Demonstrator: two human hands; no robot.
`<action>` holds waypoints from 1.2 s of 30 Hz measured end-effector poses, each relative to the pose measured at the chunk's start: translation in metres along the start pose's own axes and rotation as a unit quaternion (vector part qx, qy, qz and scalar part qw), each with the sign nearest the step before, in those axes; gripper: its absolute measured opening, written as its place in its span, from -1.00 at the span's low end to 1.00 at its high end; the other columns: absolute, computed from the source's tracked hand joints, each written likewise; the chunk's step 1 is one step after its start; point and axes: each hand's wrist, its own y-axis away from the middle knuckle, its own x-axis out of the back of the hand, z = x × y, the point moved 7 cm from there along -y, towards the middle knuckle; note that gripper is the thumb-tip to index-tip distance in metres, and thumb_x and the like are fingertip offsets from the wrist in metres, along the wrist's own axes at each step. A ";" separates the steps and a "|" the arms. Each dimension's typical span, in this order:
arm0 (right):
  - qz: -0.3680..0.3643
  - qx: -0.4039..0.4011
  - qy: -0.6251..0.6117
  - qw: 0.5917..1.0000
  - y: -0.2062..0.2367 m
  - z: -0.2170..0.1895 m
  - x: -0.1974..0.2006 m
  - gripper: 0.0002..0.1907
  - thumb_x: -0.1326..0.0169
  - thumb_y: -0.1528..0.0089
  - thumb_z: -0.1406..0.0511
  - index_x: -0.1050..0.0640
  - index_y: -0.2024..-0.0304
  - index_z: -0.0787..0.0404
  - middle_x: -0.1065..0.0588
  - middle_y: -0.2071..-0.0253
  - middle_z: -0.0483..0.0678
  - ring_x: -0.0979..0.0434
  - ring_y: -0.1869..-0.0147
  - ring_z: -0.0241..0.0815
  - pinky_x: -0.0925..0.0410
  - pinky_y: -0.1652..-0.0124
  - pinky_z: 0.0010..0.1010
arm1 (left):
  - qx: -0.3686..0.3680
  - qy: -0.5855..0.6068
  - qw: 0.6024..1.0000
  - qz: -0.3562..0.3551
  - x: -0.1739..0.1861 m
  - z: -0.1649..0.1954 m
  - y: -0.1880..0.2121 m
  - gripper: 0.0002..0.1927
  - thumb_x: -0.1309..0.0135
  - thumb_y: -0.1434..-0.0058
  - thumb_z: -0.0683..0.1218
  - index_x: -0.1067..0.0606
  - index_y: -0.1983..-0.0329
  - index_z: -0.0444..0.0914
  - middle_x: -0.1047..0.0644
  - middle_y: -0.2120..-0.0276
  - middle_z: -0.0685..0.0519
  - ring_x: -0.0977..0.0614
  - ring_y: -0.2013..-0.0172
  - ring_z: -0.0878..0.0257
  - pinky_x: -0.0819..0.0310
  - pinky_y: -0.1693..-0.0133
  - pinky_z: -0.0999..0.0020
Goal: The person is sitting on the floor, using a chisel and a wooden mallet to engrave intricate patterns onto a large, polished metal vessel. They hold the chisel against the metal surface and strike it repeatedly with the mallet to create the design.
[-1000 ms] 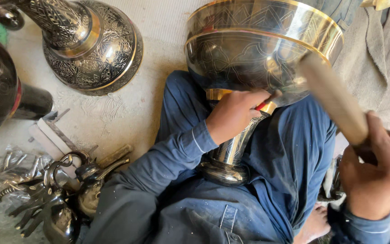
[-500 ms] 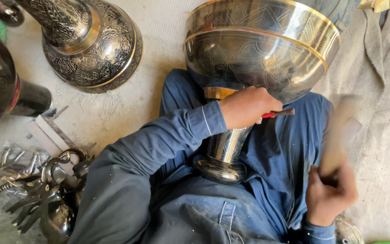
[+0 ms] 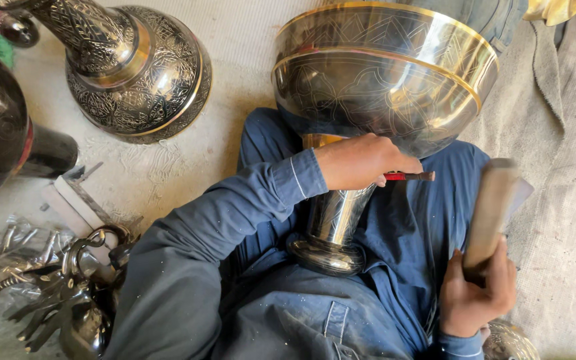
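Dusty workshop floor. I see right hand (image 3: 469, 293) gripping wooden mallet (image 3: 491, 213), now dropped to 4 o'clock, off the chisel (image 3: 408, 177) pinched by left hand (image 3: 358, 160) against brass goblet (image 3: 381, 80); between strikes.

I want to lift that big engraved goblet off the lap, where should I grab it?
Probably by the narrow stem of the brass goblet, coming from the side between the wide bowl and the flared foot. The bowl looks too broad and smooth to grip; the left hand already rests just above the stem.
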 end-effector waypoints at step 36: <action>-0.192 0.212 0.114 0.951 -0.146 -0.107 0.015 -0.46 -0.20 -0.26 0.60 -0.62 -0.29 0.21 -0.52 0.12 0.09 -0.57 0.19 -0.12 -0.44 0.18 -0.38 | 0.180 0.117 0.930 0.299 0.010 -0.012 0.062 -0.54 -0.30 -0.16 -0.23 -0.44 -0.11 -0.25 -0.59 0.31 -0.10 -0.70 0.33 0.05 -0.53 0.29 0.25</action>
